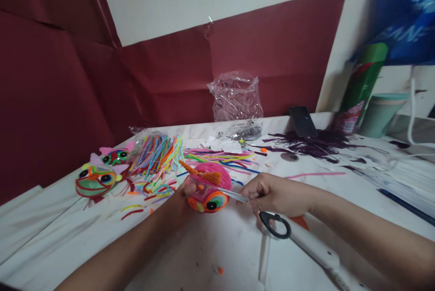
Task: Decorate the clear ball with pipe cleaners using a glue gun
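Observation:
In the middle of the head view, my left hand [186, 191] is closed around a small craft mask [207, 202] with orange edging, a large round eye and a bright pink top. Orange fuzzy horns [209, 176] lie across that top. My right hand [263, 193] pinches a slim silver metal tool [234, 196], whose thin end touches or overlaps the mask's right side. Whether it is tweezers or a scissor blade, I cannot tell. Just below my right hand is a white long-bodied device [312, 248] with a black ring at its near end.
Two finished-looking masks [95, 180] stand at the left. Behind lie bundled coloured pipe cleaners [156, 152] and loose cut pieces. A clear plastic bag [237, 98], a phone [303, 122], purple threads [309, 146] and a green cup [382, 114] line the back.

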### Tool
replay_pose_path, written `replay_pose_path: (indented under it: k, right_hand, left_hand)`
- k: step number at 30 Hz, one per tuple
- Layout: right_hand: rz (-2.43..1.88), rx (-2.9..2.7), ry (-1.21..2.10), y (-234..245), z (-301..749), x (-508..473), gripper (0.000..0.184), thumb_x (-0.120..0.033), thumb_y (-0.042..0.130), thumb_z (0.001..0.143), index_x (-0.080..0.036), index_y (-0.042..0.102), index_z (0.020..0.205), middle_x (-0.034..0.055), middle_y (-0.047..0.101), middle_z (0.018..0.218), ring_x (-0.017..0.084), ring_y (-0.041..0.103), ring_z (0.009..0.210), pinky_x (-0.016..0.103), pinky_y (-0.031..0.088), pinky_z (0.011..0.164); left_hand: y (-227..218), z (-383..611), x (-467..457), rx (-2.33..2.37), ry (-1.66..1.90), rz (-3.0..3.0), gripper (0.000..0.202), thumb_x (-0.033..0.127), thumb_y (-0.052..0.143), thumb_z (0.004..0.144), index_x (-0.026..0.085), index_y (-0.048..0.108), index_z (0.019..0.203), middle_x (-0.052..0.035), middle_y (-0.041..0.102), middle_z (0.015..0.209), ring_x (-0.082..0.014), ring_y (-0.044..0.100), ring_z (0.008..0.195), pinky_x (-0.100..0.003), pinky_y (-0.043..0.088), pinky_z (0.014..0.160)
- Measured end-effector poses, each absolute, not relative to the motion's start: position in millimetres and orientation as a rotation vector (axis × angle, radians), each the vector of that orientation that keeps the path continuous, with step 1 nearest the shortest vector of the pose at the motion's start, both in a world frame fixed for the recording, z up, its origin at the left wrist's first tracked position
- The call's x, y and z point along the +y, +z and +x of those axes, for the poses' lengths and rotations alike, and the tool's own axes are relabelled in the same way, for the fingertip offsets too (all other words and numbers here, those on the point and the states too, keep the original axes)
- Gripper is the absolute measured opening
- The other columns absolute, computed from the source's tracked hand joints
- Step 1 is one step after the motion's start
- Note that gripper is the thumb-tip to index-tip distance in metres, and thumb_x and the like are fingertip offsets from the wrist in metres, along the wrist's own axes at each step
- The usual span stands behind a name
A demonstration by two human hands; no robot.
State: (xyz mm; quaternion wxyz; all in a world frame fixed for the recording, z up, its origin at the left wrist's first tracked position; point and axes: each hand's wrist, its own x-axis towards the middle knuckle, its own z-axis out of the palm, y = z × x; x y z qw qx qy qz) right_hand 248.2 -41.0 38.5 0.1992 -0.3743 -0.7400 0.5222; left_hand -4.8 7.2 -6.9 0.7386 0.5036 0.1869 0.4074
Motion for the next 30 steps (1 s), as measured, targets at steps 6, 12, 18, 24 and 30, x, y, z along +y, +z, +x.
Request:
replay_pose_path:
  k: [6,12,18,24,30]
  right_hand:
    - [-1.075,-2.073,1.483,46.3,260.6,-40.2,0.029,-0.039,0.06,0.081,-0.018,0.05,0.065,-0.005,0.054,0.055,0.008,0.049,0.046,0.02,0.037,0.047]
    - [-1.114,-2.027,1.43,42.8,259.4,-34.8,0.032,-0.043,0.061,0.08,-0.019,0.046,0.065,-0.0082,0.045,0.05,0.006,0.04,0.041,0.019,0.031,0.044]
    - [-1.123,-2.135,1.245,36.5,245.7,-38.8,0.032,-0.04,0.059,0.082,-0.018,0.045,0.064,-0.009,0.031,0.055,0.006,0.027,0.049,0.021,0.022,0.045]
    - [-1.132,-2.123,1.141,26.6,231.5,-41.6,0.032,-0.045,0.053,0.085,-0.019,0.047,0.068,-0.0082,0.031,0.056,0.007,0.029,0.049,0.022,0.021,0.045]
    - [-1.128,-2.016,1.094,26.7,231.6,-39.2,0.042,-0.049,0.06,0.078,-0.021,0.036,0.058,-0.0091,0.027,0.052,0.006,0.025,0.048,0.022,0.02,0.045]
  left_hand:
    - [-12.0,-8.3,14.3,0.397,0.861,1.175,0.049,0.052,0.067,0.075,0.014,0.067,0.106,-0.0121,0.072,0.098,-0.0251,0.067,0.085,-0.033,0.053,0.074]
    - [-11.6,-9.9,16.2,0.491,0.939,1.112,0.031,0.04,0.065,0.079,0.017,0.069,0.099,-0.0081,0.074,0.1,-0.0252,0.067,0.093,-0.036,0.052,0.084]
    - [-9.7,-1.5,15.3,0.59,1.05,1.04,0.026,0.029,0.072,0.074,0.015,0.067,0.095,-0.0092,0.074,0.091,-0.0243,0.07,0.084,-0.038,0.056,0.079]
    - [-12.7,4.2,6.5,0.628,1.114,1.016,0.024,0.026,0.075,0.071,0.016,0.065,0.09,-0.0075,0.072,0.081,-0.0235,0.069,0.087,-0.035,0.056,0.081]
    - [-6.2,8.3,1.8,0.707,1.154,1.009,0.025,0.025,0.074,0.072,0.016,0.063,0.093,-0.008,0.072,0.086,-0.0228,0.07,0.081,-0.035,0.057,0.075]
